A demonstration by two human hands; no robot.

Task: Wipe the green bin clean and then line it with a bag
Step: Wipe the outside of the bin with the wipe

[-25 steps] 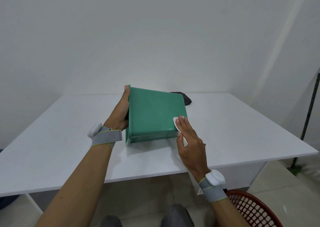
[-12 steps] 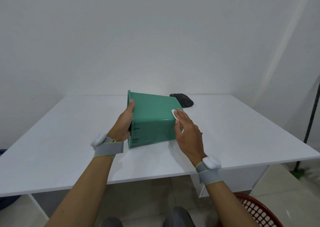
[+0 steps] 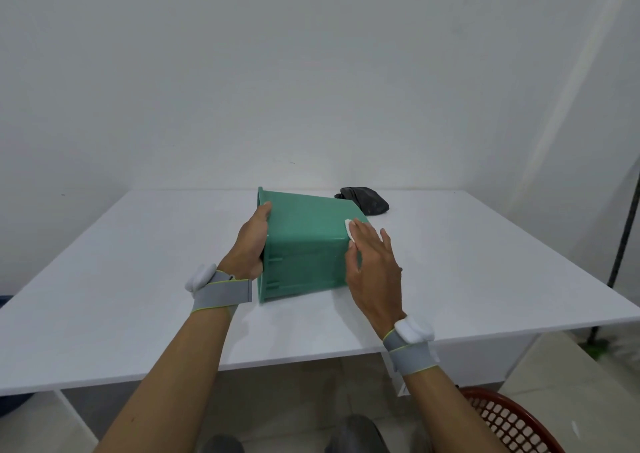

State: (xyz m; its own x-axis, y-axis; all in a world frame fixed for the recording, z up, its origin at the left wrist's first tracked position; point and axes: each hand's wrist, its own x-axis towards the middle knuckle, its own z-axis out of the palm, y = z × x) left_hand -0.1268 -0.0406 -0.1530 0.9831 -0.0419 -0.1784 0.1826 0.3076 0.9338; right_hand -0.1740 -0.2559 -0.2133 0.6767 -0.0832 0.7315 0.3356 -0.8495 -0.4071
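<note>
A: Why's the bin (image 3: 304,245) lying on its side on the table (image 3: 138,262)?

B: So the outside's facing up for wiping. Left hand (image 3: 252,245) is gripping the rim, steadying it; right hand (image 3: 374,265), fingers flat, is pressing a white wipe (image 3: 349,229) near the base.

A: Anything in it?

B: Can't tell, mouth's facing away. Black bag (image 3: 367,201) is lying just behind the bin.

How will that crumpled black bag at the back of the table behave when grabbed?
The crumpled black plastic bag lies in a slumped heap, so it is probably floppy and light. Its glossy folds suggest a slippery film. Lying flat on the white table, it seems unlikely to roll.
</note>
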